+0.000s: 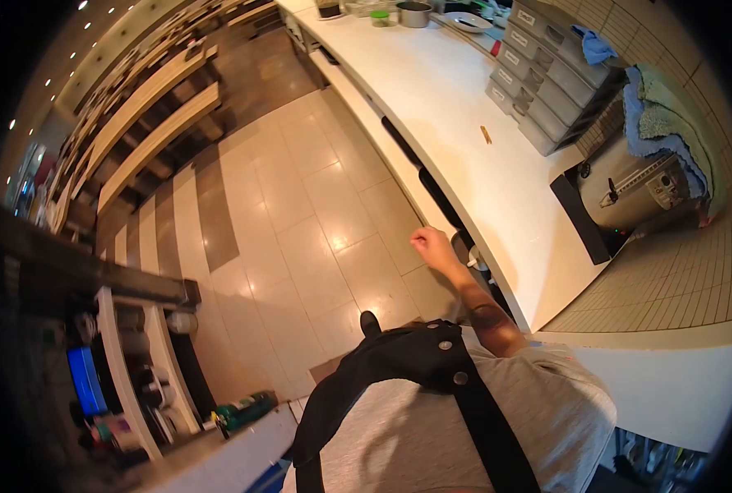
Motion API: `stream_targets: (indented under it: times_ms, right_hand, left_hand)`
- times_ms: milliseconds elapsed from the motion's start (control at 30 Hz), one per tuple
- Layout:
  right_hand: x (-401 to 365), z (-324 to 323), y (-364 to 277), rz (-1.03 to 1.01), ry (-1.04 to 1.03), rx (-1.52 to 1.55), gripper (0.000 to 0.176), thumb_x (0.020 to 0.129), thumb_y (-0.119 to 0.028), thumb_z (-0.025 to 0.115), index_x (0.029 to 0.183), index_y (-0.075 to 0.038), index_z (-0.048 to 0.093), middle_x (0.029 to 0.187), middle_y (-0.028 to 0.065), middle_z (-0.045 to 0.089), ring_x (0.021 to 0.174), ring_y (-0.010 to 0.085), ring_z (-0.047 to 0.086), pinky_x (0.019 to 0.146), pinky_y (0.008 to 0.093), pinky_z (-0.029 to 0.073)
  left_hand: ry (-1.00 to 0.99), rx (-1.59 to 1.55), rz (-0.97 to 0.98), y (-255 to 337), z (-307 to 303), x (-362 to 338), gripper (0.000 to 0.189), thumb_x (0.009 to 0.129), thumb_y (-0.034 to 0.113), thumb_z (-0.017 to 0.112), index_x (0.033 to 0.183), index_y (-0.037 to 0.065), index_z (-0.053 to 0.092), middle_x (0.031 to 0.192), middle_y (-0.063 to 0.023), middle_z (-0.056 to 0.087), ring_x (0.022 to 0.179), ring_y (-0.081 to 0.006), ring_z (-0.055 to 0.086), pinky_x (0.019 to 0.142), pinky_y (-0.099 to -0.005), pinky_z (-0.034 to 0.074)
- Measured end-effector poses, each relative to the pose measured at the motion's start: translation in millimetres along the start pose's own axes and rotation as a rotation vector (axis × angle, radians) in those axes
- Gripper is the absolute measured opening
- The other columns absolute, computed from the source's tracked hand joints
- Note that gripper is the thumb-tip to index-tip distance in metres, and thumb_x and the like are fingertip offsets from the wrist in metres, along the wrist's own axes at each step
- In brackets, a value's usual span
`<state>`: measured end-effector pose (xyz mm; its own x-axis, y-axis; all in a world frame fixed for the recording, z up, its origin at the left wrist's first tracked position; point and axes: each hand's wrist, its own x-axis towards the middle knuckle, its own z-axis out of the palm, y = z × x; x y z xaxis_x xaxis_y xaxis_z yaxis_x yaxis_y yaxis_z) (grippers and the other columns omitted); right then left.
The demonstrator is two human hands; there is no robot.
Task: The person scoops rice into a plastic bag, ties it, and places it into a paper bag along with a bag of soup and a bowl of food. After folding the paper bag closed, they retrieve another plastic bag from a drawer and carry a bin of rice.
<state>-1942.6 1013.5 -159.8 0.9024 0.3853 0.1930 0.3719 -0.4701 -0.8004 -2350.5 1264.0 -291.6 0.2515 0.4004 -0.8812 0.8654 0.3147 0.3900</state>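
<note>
My right hand (434,248) hangs in front of me at waist height, its fingers curled into a loose fist. Nothing shows in it. Closest to it is the long white counter (431,115), whose near edge runs along its right side, with dark openings below the top. A white object like a cup or jug (477,260) sits in the opening beside my forearm. My left hand is out of frame. A black apron (399,349) covers my grey shirt.
On the counter stand grey drawers (526,62), a metal urn (629,193) draped with towels (670,115), a small brown strip (486,134), a pot (413,15) and a plate (468,22). Tiled floor (316,222) lies ahead. Shelves (127,370) and a green bottle (247,411) are left.
</note>
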Motion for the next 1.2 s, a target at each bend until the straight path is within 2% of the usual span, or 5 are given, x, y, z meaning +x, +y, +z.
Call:
stream_targets:
  times_ms: [300,433,700,967,1200]
  right_hand:
    - [153,-161,68,0.151,0.619,-0.249,0.028,0.077,-0.006,0.065,0.105,-0.006,0.063,0.088,0.0143,0.059,0.073,0.0280,0.059,0.068,0.0380,0.048]
    - [243,-269,84,-0.066,0.845,-0.521,0.042,0.077,-0.008,0.065,0.118,-0.008,0.056,0.092,0.0135,0.057,0.075,0.0291,0.057,0.069,0.0389,0.048]
    - [371,-384,82,0.598,0.617,-0.919,0.047,0.083,-0.023,0.065,0.122,-0.005,0.047,0.098,0.0221,0.066,0.089,0.0413,0.064,0.072,0.0497,0.052]
    - [375,-353,63,0.502,0.746,-0.823,0.036,0.082,-0.023,0.066,0.105,-0.003,0.048,0.075,0.0227,0.065,0.075,0.0426,0.065,0.065,0.0516,0.051]
    - [349,-317,-35,0.409,0.386,-0.446,0.033,0.084,-0.014,0.064,0.115,-0.004,0.058,0.073,0.0154,0.067,0.063,0.0302,0.065,0.061,0.0363,0.051]
  left_hand:
    - [-0.141,0.246,0.300,295,22,98,0.033,0.092,0.026,0.046,0.112,0.003,0.058,0.111,-0.0166,0.061,0.102,-0.0239,0.059,0.088,-0.0402,0.042]
    - [-0.199,0.293,0.375,395,63,119,0.033,0.092,0.026,0.046,0.114,0.003,0.057,0.113,-0.0160,0.060,0.103,-0.0237,0.059,0.089,-0.0399,0.042]
    - [-0.204,0.328,0.262,486,106,144,0.035,0.092,0.026,0.046,0.117,0.004,0.056,0.116,-0.0148,0.060,0.106,-0.0233,0.058,0.092,-0.0395,0.041]
    - [-0.220,0.341,0.220,584,136,164,0.037,0.092,0.026,0.046,0.121,0.004,0.055,0.120,-0.0136,0.059,0.108,-0.0229,0.058,0.094,-0.0391,0.040]
    - [-0.476,0.321,0.388,716,213,145,0.039,0.092,0.026,0.046,0.124,0.005,0.054,0.123,-0.0125,0.059,0.110,-0.0225,0.057,0.096,-0.0388,0.040]
